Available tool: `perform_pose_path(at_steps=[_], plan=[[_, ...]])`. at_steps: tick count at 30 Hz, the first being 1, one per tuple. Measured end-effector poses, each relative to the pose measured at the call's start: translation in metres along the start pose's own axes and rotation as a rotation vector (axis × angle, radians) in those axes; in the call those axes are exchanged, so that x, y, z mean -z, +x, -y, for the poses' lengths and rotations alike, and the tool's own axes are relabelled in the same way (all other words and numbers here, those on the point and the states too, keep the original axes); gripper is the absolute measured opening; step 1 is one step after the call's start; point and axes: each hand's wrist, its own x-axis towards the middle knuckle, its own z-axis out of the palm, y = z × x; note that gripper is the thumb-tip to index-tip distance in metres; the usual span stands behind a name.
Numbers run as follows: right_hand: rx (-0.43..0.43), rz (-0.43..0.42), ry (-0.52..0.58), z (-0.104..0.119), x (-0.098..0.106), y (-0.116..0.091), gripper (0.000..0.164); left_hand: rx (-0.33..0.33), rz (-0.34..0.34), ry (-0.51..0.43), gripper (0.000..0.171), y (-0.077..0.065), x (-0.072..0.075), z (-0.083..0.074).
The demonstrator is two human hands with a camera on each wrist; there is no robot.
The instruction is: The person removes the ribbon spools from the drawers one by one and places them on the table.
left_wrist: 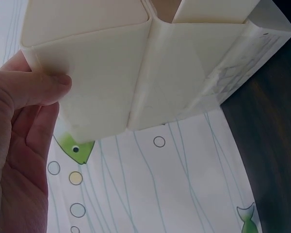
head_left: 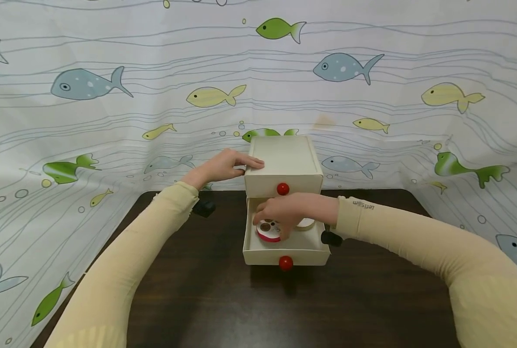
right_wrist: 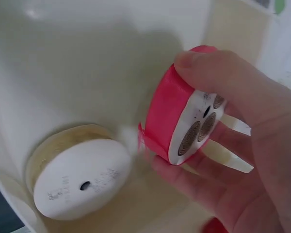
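I see the right hand (head_left: 290,212) inside the open lower drawer (head_left: 284,249) of the cream drawer box (head_left: 283,162); fingers (right_wrist: 211,73) pinch a red ribbon spool (right_wrist: 177,121), tilted on edge, axis roughly level; cream ribbon spool (right_wrist: 77,177) lies flat beside it; left hand (head_left: 225,164) rests on the box's top corner, fingers straight; dark surface (head_left: 206,290) beneath.

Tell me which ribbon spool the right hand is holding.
The red spool, pinched by the right hand. The cream spool lies flat beside it in the open drawer, untouched.
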Motion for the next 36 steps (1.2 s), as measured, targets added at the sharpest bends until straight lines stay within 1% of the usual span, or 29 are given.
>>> perform_pose_path(at_steps=[3, 7, 9, 13, 17, 21, 26, 28, 32, 34, 36], plan=[[0.029, -0.020, 0.058, 0.000, 0.006, -0.011, 0.072, -0.001, -0.007, 0.005, 0.047, 0.001, -0.001, 0.002], [0.057, -0.041, 0.109, -0.001, 0.011, -0.028, 0.070, -0.006, -0.011, -0.008, 0.047, 0.002, -0.002, 0.002], [0.060, -0.060, 0.151, -0.001, 0.013, -0.038, 0.070, -0.004, -0.013, -0.012, 0.047, 0.002, -0.003, 0.001], [0.067, -0.139, 0.196, -0.004, 0.014, -0.061, 0.071, -0.006, -0.014, -0.012, 0.047, 0.002, -0.003, 0.001], [0.045, -0.225, 0.222, -0.009, 0.012, -0.090, 0.069, -0.008, -0.005, 0.007, 0.046, 0.001, 0.000, 0.001], [-0.016, -0.306, 0.237, -0.020, 0.008, -0.120, 0.070, -0.024, 0.005, 0.018, 0.046, 0.002, 0.003, 0.001], [-0.097, -0.372, 0.231, -0.040, -0.009, -0.144, 0.072, -0.033, 0.023, 0.020, 0.045, 0.003, 0.004, 0.002], [-0.127, -0.393, 0.257, -0.050, -0.019, -0.151, 0.072, -0.036, 0.030, 0.018, 0.045, 0.003, 0.004, 0.002], [-0.206, -0.438, 0.256, -0.070, -0.040, -0.161, 0.073, -0.035, 0.035, 0.008, 0.046, 0.003, 0.004, 0.001], [-0.240, -0.452, 0.221, -0.078, -0.052, -0.162, 0.071, -0.031, 0.030, 0.004, 0.047, 0.002, 0.004, 0.001], [-0.255, -0.452, 0.192, -0.086, -0.065, -0.162, 0.069, -0.029, 0.022, 0.004, 0.047, 0.002, 0.004, 0.002]])
